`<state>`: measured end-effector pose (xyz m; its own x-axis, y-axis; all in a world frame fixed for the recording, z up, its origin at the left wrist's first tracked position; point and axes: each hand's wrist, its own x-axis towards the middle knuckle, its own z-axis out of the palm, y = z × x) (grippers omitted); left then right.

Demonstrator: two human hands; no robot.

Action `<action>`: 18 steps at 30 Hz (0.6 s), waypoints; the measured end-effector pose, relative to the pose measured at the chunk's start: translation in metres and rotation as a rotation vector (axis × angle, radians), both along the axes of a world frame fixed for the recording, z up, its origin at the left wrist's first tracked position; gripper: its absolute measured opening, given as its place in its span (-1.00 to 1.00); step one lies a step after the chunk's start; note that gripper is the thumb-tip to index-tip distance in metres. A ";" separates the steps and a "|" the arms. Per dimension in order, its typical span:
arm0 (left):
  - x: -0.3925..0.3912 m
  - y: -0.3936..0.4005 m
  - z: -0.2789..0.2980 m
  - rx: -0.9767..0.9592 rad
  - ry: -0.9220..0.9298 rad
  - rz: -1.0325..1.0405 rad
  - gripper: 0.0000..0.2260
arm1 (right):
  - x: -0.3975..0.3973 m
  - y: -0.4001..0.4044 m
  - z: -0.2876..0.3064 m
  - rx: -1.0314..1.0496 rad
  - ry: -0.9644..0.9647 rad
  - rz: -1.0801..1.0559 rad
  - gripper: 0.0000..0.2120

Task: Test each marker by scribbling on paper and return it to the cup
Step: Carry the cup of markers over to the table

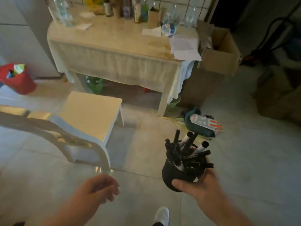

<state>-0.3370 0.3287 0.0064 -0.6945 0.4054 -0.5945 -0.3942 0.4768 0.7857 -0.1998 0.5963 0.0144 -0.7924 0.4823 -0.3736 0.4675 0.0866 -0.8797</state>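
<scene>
My right hand (pixel 202 185) grips a black cup (pixel 169 175) from below, low and right of centre above the floor. Several markers (pixel 187 149) with black caps stick out of the cup at different angles. My left hand (pixel 99 188) hangs at the lower left with its fingers loosely curled and holds nothing. Sheets of white paper (pixel 185 46) lie on the right end of a beige table (pixel 114 39) ahead of me.
A white chair (pixel 88 115) stands between me and the table, to the left. Bottles and glasses line the table's back edge. An open cardboard box (pixel 219 57) sits right of the table. A red bin (pixel 17 79) is at far left. Bags and clutter (pixel 202 124) lie on the floor.
</scene>
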 end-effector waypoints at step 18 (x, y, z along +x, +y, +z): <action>-0.108 0.124 -0.025 -0.125 0.005 0.010 -0.85 | -0.168 0.131 0.000 0.017 0.102 0.063 -0.39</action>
